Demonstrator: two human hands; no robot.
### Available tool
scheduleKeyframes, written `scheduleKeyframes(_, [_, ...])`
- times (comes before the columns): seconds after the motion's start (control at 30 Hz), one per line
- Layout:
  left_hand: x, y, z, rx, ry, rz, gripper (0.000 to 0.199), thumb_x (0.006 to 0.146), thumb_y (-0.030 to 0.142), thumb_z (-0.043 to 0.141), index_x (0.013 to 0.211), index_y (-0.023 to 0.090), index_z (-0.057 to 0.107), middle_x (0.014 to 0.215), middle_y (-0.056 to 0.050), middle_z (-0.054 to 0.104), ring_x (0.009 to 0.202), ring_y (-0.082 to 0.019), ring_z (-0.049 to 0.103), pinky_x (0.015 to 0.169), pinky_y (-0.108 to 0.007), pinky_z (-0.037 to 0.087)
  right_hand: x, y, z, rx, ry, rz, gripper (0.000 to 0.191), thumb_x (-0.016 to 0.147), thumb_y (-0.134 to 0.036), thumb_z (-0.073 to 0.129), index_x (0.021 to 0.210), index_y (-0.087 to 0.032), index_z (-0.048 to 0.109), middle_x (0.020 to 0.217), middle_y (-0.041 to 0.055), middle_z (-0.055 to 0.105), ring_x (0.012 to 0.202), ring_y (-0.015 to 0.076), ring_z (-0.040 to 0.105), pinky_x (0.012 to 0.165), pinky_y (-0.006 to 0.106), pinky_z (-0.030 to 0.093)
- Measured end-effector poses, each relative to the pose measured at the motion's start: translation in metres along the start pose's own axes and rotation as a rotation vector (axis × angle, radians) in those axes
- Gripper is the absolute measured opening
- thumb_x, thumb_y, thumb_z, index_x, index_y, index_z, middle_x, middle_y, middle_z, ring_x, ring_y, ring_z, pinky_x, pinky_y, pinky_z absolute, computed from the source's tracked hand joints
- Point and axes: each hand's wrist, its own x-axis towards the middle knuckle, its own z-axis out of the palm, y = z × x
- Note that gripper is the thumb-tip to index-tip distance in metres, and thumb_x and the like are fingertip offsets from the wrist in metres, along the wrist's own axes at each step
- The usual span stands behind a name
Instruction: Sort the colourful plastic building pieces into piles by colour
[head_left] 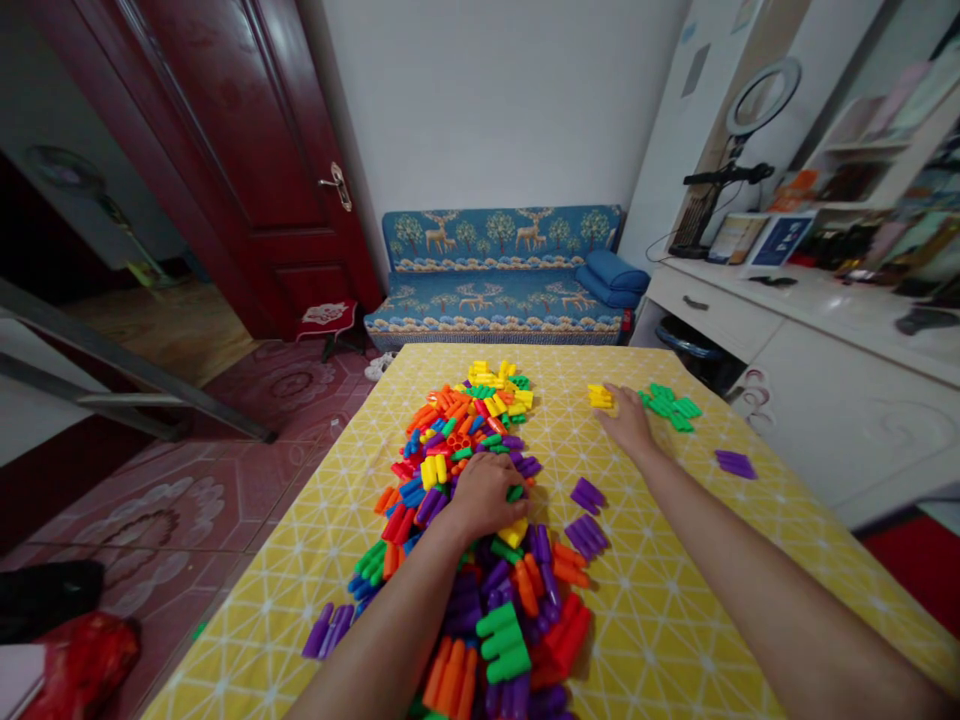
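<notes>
A long pile of colourful plastic building blocks point(450, 430), made of joined rounded tubes, runs down the table. My left hand point(487, 495) is in the middle of it, palm down with bent fingers. A green block point(514, 493) shows between its thumb and fingers; the fingertips are partly hidden. Farther off on the right, my right hand point(628, 420) holds a yellow block point(600, 396) at the tabletop with its fingertips. Just right of that hand lies a cluster of green blocks point(670, 407). Loose purple blocks point(586, 537) lie between the pile and my right forearm.
A yellow patterned cloth covers the table point(300, 560). Another purple block point(735, 464) lies near its right edge. Beyond the table stands a blue sofa point(495, 290). A white cabinet point(847, 390) is on the right, a small stool point(327, 318) at the left.
</notes>
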Motion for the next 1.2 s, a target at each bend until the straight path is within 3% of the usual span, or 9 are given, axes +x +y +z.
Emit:
scheduleKeyframes(0.1, [-0.001,0.002,-0.003,0.0,-0.011,-0.001,0.021,0.081,0.038,0.068,0.096,0.026,0.077,0.104,-0.005,0.069,0.104,-0.024,0.061,0.099,-0.038,0.041,0.024,0.007,0.015,-0.017,-0.063,0.009,0.052,0.07,-0.016,0.059,0.122,-0.016,0.063,0.139,0.0165,0.048,0.131,0.0327,0.044,0.111,0.049,0.035])
scheduleKeyframes(0.2, [-0.001,0.003,-0.005,-0.006,-0.02,-0.011,0.022,0.081,0.039,0.068,0.096,0.026,0.076,0.103,-0.005,0.069,0.105,-0.024,0.061,0.099,-0.038,0.042,0.033,0.013,0.025,-0.016,-0.103,-0.019,0.053,0.07,-0.01,0.055,0.121,-0.018,0.064,0.132,0.0141,0.055,0.127,0.0301,0.049,0.111,0.048,0.035])
scheduleKeyframes(0.33, [-0.001,0.004,-0.006,-0.006,-0.029,-0.015,0.022,0.082,0.04,0.067,0.096,0.026,0.077,0.105,-0.006,0.069,0.105,-0.024,0.061,0.1,-0.038,0.042,0.029,0.011,0.034,0.006,-0.148,-0.099,0.053,0.073,-0.008,0.048,0.123,-0.018,0.064,0.123,0.0098,0.062,0.121,0.0232,0.053,0.111,0.041,0.038])
scheduleKeyframes(0.47, [-0.001,0.003,-0.006,-0.01,-0.035,-0.012,0.023,0.081,0.04,0.068,0.097,0.026,0.076,0.106,-0.005,0.069,0.107,-0.025,0.06,0.101,-0.039,0.041,0.018,0.0,0.037,0.023,-0.205,-0.168,0.051,0.078,-0.008,0.045,0.126,-0.017,0.062,0.13,0.008,0.059,0.124,0.02,0.052,0.111,0.037,0.039])
scheduleKeyframes(0.63, [0.0,0.001,-0.003,-0.017,-0.029,-0.011,0.024,0.081,0.04,0.069,0.098,0.025,0.076,0.106,-0.006,0.069,0.106,-0.025,0.06,0.1,-0.038,0.042,0.01,-0.015,0.022,0.005,-0.19,-0.144,0.052,0.083,-0.013,0.049,0.135,-0.016,0.055,0.141,0.0125,0.051,0.133,0.0251,0.044,0.114,0.044,0.034])
scheduleKeyframes(0.77, [-0.001,-0.001,-0.001,-0.014,-0.009,0.005,0.023,0.081,0.041,0.069,0.096,0.026,0.076,0.105,-0.005,0.069,0.105,-0.024,0.061,0.1,-0.039,0.041,-0.027,-0.037,-0.011,-0.031,-0.179,-0.191,0.044,0.089,-0.035,0.054,0.128,-0.016,0.06,0.131,0.0141,0.057,0.123,0.0274,0.052,0.105,0.044,0.042])
scheduleKeyframes(0.93, [-0.001,-0.001,-0.002,-0.003,-0.009,0.022,0.022,0.082,0.041,0.068,0.096,0.026,0.076,0.104,-0.005,0.069,0.105,-0.024,0.061,0.098,-0.038,0.042,-0.112,-0.062,-0.051,-0.106,-0.39,-0.316,0.031,0.084,-0.049,0.062,0.102,-0.025,0.072,0.1,0.0051,0.066,0.093,0.0208,0.063,0.081,0.032,0.05])
scheduleKeyframes(1.07, [-0.001,-0.001,-0.001,0.005,-0.01,0.026,0.021,0.082,0.041,0.068,0.095,0.025,0.076,0.104,-0.005,0.07,0.104,-0.023,0.061,0.097,-0.036,0.042,-0.139,-0.037,-0.067,-0.045,-0.395,-0.256,0.032,0.09,-0.045,0.054,0.111,-0.027,0.07,0.103,0.005,0.066,0.094,0.0194,0.064,0.081,0.031,0.051])
scheduleKeyframes(1.2, [-0.001,-0.002,0.0,-0.001,-0.005,0.024,0.023,0.081,0.043,0.069,0.095,0.026,0.076,0.104,-0.004,0.07,0.104,-0.023,0.061,0.097,-0.037,0.042,-0.131,0.032,-0.092,-0.208,-0.117,-0.125,0.037,0.088,-0.052,0.053,0.103,-0.025,0.073,0.098,0.0074,0.069,0.089,0.022,0.065,0.08,0.034,0.052])
